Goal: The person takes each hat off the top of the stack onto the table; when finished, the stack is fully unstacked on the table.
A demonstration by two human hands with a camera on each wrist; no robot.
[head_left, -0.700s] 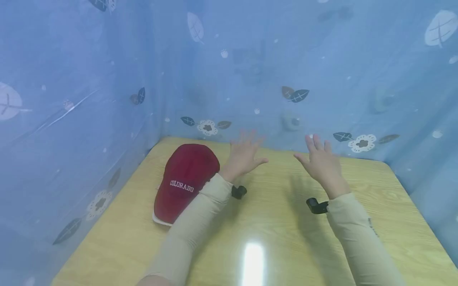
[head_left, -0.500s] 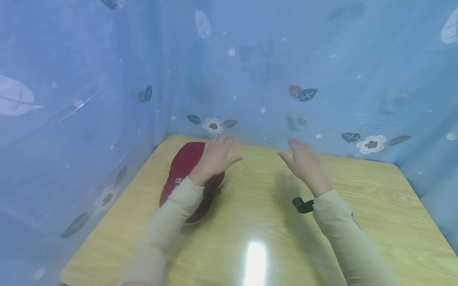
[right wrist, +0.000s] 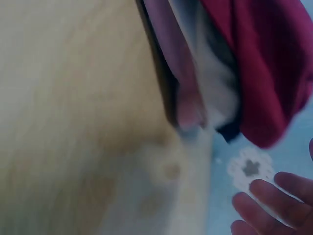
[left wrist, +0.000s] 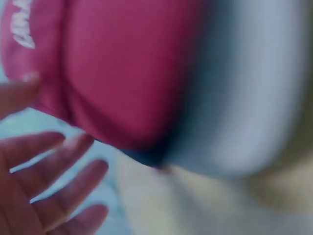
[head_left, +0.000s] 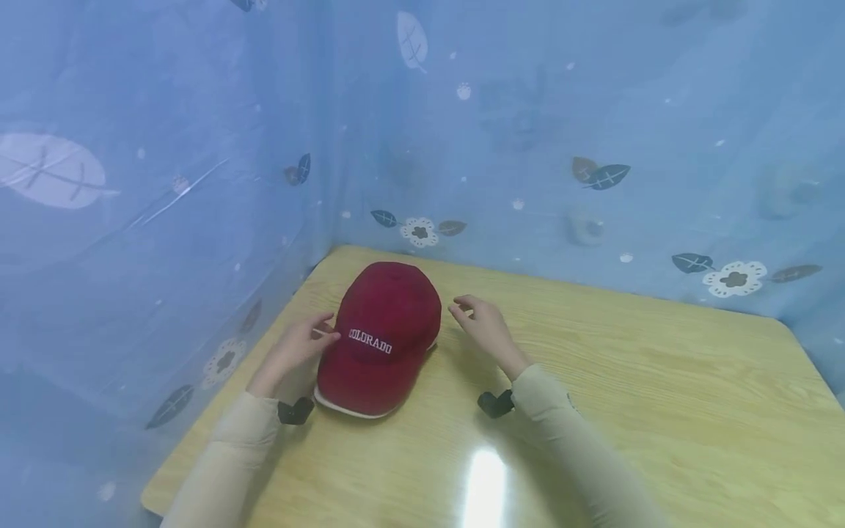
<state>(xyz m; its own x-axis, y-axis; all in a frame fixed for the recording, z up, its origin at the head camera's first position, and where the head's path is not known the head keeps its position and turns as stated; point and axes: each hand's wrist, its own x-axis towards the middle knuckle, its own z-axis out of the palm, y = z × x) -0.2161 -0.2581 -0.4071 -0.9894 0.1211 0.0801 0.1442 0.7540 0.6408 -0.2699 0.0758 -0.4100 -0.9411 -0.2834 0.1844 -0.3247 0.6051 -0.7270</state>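
Observation:
A dark red baseball cap (head_left: 389, 304) with white COLORADO lettering sits on the wooden table, its brim toward me. My left hand (head_left: 293, 352) is at the cap's left side, the thumb tip right at the crown's edge beside the lettering. In the left wrist view its fingers (left wrist: 66, 188) are spread and slightly bent beside the red fabric (left wrist: 122, 68). My right hand (head_left: 487, 331) hovers to the right of the cap with a small gap, fingers loosely bent. The right wrist view has the cap (right wrist: 269, 83) blurred, with relaxed fingertips (right wrist: 264, 205) below it.
The wooden table (head_left: 634, 381) extends to the right of both hands. Blue patterned curtains (head_left: 515, 132) hang behind it and along its left side. Small black devices are worn at the left wrist (head_left: 295, 411) and right wrist (head_left: 495, 403). A bright light reflection lies on the tabletop near me.
Both hands have come down and left from above the table to either side of the cap, the left crossing over it. The fingers have gone from spread to bent. The view has turned right.

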